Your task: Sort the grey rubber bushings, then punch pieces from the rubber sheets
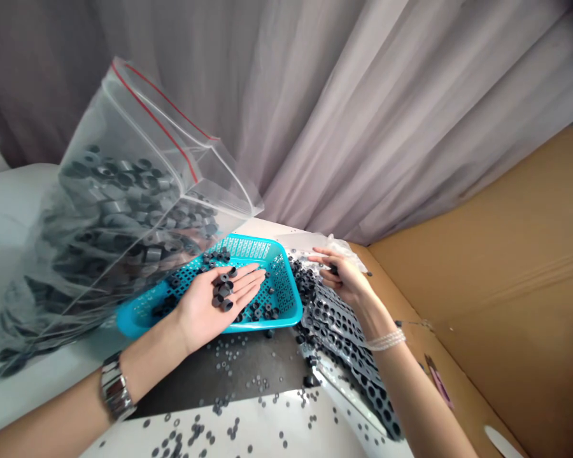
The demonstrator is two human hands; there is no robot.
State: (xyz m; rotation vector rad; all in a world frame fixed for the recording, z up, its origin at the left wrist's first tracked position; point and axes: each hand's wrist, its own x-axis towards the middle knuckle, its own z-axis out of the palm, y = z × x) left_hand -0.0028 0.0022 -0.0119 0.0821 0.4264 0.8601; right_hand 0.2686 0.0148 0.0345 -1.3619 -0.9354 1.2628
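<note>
the left hand (201, 308) is turned palm up, its fingers stretched out nearly flat, with a small heap of short dark grey hollow cylindrical caps (223, 289) resting on the palm and the roots of the fingers, none of them clasped. the right hand (347, 275) has its index finger extended and the others partly bent; a dark piece shows beside the bent fingers, but i cannot tell whether it is gripped.

the left palm is over a turquoise perforated plastic basket (292, 310), where more caps lie scattered on the bottom. the right hand is just past the basket's right side, above a loose pile of caps (305, 280) and near dark grey sheets with rows of round openings (346, 331).

a large clear plastic zip bag with red stripes (100, 203), part filled with grey caps, stands tilted at the left, overlapping the basket in view. below the basket lies a flat black mat (267, 362) sprinkled with tiny dark discs; more discs lie on the white tabletop (262, 423).

the left wrist wears a silver metal-band watch (116, 387), the right a pale beaded bracelet (386, 341). behind hangs a greyish-mauve cloth curtain (315, 121); brown cardboard (510, 267) rises at the right.
</note>
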